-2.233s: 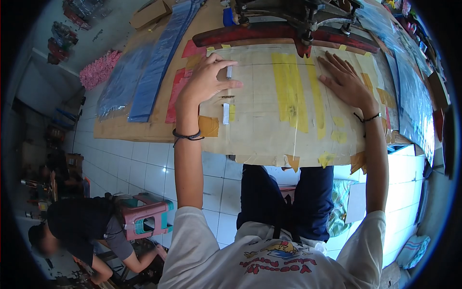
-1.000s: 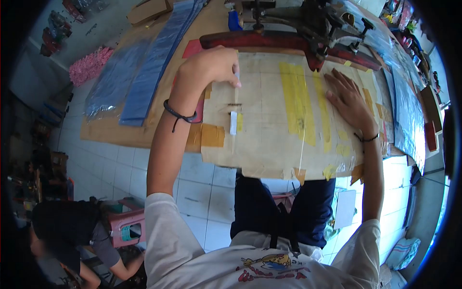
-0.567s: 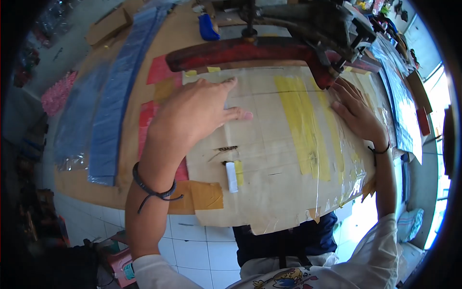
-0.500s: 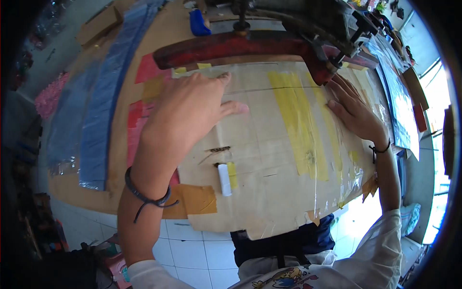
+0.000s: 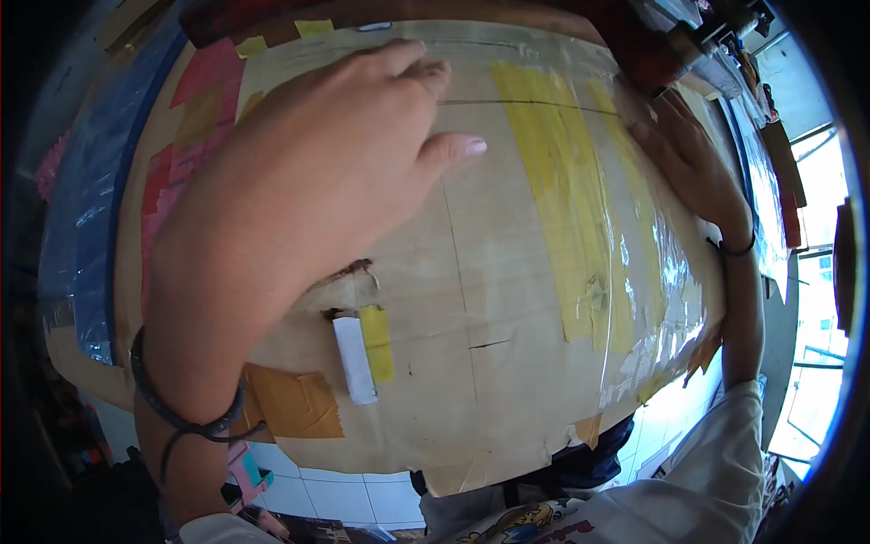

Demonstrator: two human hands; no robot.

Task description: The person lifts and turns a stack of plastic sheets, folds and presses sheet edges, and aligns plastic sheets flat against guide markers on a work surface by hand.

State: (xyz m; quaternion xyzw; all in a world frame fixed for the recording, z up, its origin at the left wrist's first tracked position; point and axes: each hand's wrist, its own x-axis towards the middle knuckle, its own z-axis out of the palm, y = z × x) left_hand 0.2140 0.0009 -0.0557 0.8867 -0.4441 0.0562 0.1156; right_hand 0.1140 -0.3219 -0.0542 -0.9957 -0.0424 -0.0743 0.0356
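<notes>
My left hand is over the upper left of a beige taped board, its thumb apart from the curled fingers; nothing shows between them. My right hand lies flat with fingers spread on the board's right side, its fingertips close to a dark red clamp bar. A small white strip sits on the board below my left wrist, beside a piece of yellow tape. Wide yellow tape runs down the board between my hands.
Blue plastic-wrapped sheets lie at the left of the table. Pink tape and brown tape stick along the board's left side. Metal clamp parts stand at the upper right. White floor tiles show below the board's front edge.
The view has moved closer to the board. My left hand appears larger, its thumb now farther from the fingers than one second ago. The small white piece seen earlier by its fingers is not visible there.
</notes>
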